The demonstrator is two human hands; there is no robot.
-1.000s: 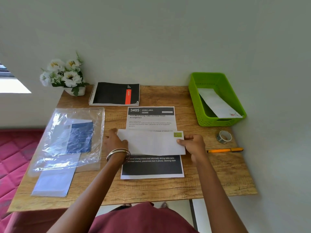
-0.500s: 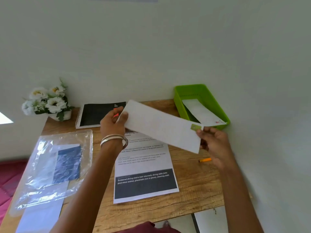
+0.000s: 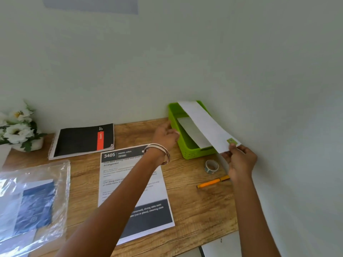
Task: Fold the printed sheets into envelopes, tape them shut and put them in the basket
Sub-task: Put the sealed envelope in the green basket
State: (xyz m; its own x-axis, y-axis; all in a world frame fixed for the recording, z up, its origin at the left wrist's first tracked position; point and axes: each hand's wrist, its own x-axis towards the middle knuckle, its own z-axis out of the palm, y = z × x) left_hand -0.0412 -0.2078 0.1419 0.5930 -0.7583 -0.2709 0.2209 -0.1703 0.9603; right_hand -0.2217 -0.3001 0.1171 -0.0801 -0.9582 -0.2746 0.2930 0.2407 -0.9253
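A folded white envelope with a small green tape patch at its near end hangs over the green basket at the back right of the table. My right hand pinches its near end. My left hand reaches to the basket's left wall, fingers touching it and holding nothing. Another folded envelope lies inside the basket. A printed sheet headed 3405 lies flat in the middle, partly under my left forearm. A tape roll stands in front of the basket.
An orange pen lies near the tape roll. A black spiral notebook sits at the back. White flowers in a pot stand at the back left. A clear plastic bag with blue papers covers the left side. The wall runs close on the right.
The envelope was lifted off the printed sheet and carried right and back over the basket. My left hand let go of it and moved to the basket's left wall.
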